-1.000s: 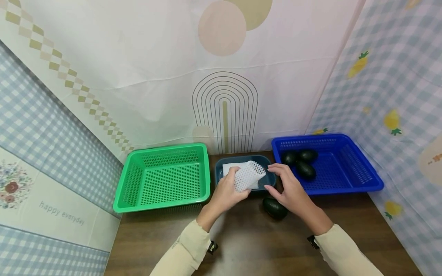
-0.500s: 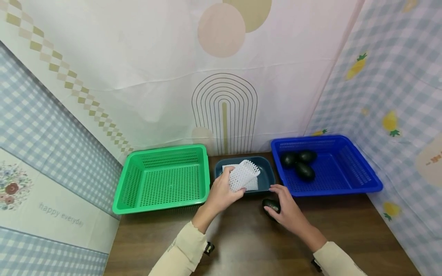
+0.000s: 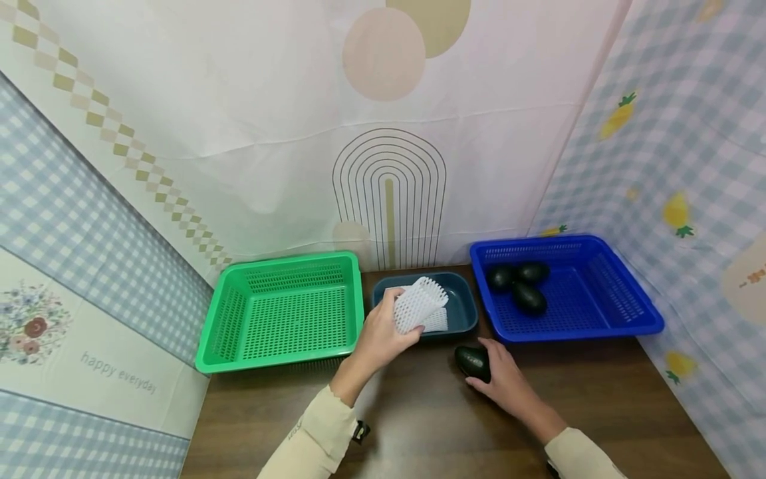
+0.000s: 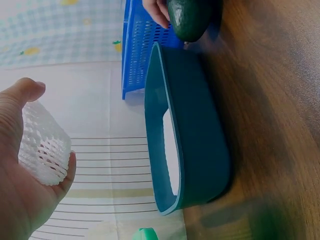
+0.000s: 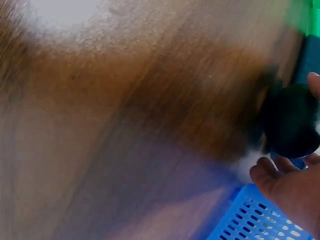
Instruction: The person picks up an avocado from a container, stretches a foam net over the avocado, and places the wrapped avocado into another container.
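Note:
My left hand (image 3: 382,338) holds a white foam net sleeve (image 3: 419,307) above the front of a dark teal tray (image 3: 462,319). In the left wrist view the mesh sleeve (image 4: 44,145) sits between thumb and fingers, its end open. More white foam netting (image 3: 439,321) lies in the tray. On the table in front of the tray is a dark green avocado (image 3: 471,362). My right hand (image 3: 507,380) grips its right end, thumb on the near side and fingers on the far side. In the right wrist view the avocado (image 5: 291,120) looks dark and blurred.
A green perforated basket (image 3: 206,342) stands left of the tray. Right of it, a blue basket (image 3: 598,293) holds 3 avocados (image 3: 529,297) in its left part. The brown wooden table (image 3: 419,426) runs in front; patterned cloth (image 3: 287,166) hangs behind.
My right hand has come down from beside the foam sleeve to the avocado and taken hold of it. My left hand has shifted slightly left with the sleeve.

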A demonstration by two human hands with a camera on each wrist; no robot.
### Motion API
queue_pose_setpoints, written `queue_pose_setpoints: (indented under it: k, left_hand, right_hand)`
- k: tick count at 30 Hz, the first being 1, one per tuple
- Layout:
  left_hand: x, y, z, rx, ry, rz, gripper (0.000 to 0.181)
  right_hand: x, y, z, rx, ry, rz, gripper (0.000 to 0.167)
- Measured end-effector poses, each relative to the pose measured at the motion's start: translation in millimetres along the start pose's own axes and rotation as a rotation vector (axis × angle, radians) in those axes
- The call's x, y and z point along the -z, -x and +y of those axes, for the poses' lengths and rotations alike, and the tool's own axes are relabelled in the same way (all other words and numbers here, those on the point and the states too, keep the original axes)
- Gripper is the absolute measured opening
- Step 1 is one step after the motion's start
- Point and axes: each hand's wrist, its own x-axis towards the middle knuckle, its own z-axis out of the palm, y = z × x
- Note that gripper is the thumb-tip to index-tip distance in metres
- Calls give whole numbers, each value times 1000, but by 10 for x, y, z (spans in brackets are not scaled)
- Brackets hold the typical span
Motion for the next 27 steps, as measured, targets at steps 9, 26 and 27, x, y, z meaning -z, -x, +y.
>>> queue_pose_setpoints:
  k: [9,26,27]
  left_hand:
    - [5,5,-16,5,3,3,76]
    - [-15,-7,-8,18,5,-9,75]
    - [-21,-7,-10,13,1,-7,75]
  right_hand:
    - [-16,-22,69,-8,-47,-36,75]
    - [509,-174,-341,117,-141,33,79]
    - [561,-185,-374,120,-144,50,79]
